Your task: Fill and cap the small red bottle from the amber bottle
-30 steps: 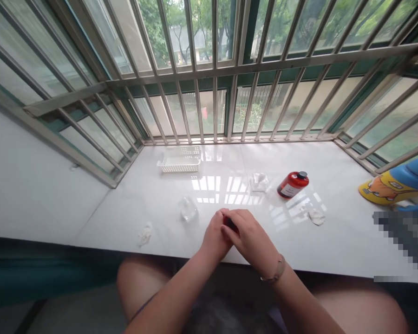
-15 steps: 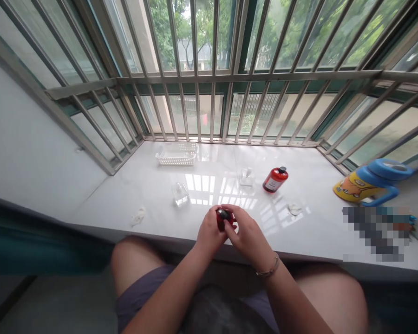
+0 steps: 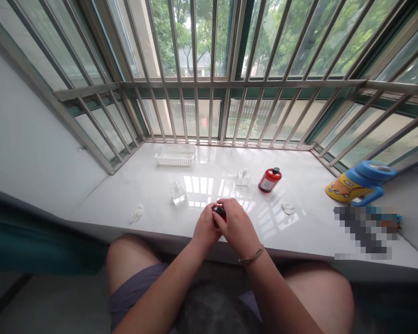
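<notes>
Near the front edge of the white ledge, a small red bottle with a black cap is held between my two hands. My left hand wraps round its body from the left side. Over the bottle from the right comes my right hand, its thumb and fingers closed about the cap; most of the red body is hidden behind the fingers. Farther back stands a larger red bottle with a white label. Two clear glass bottles, one on the left and one nearer the middle, rest on the ledge.
A white perforated basket sits at the back left. Crumpled white tissue lies on the left, another white piece on the right. At far right are a blue and yellow jug and a blurred-out item. Metal bars line the window.
My right hand has turned further over the small bottle and covers more of its red body. Both hands still hold it. The whole view has shifted slightly.
</notes>
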`<state>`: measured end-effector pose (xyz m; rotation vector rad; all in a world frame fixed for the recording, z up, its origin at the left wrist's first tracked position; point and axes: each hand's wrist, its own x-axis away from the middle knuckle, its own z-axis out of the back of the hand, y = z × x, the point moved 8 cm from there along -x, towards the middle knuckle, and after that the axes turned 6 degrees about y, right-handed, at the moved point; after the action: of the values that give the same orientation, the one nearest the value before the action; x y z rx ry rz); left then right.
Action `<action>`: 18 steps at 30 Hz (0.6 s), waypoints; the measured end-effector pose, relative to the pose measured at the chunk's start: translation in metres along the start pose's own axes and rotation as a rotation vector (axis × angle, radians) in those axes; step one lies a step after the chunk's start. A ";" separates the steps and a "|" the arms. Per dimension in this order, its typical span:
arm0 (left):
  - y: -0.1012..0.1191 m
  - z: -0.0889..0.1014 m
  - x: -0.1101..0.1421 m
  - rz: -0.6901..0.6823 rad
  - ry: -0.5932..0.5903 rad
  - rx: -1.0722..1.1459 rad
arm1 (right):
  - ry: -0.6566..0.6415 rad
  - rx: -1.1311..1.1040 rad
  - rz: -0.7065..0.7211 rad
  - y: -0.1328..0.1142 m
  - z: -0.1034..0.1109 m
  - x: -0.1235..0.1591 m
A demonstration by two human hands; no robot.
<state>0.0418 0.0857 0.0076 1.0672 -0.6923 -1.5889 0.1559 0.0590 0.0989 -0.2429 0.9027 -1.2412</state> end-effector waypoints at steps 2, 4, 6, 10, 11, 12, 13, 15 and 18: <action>0.000 0.000 -0.001 -0.012 0.004 0.013 | -0.037 0.030 -0.002 -0.001 -0.002 -0.002; -0.001 -0.001 -0.001 -0.019 0.000 0.014 | -0.089 -0.009 0.045 -0.006 -0.004 -0.003; -0.002 -0.002 -0.001 -0.020 -0.004 -0.001 | -0.093 -0.028 0.074 -0.009 -0.004 -0.004; -0.001 -0.001 -0.001 -0.028 0.009 -0.037 | -0.079 0.134 0.015 -0.003 -0.007 -0.005; 0.000 -0.001 -0.001 -0.029 0.012 -0.037 | -0.091 0.158 0.007 -0.001 -0.009 -0.005; 0.001 0.000 -0.001 -0.030 0.013 -0.030 | -0.105 0.164 0.007 0.000 -0.010 -0.005; 0.003 0.001 -0.002 -0.032 0.013 -0.019 | -0.119 0.159 0.016 0.002 -0.011 -0.006; 0.007 0.001 -0.003 -0.037 -0.002 0.013 | -0.152 0.134 0.062 0.004 -0.012 -0.007; 0.009 0.001 -0.006 -0.025 -0.040 0.064 | -0.218 0.051 0.172 0.005 -0.008 -0.008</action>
<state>0.0457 0.0892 0.0177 1.0973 -0.7643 -1.6226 0.1528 0.0706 0.0946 -0.2498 0.6880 -1.0546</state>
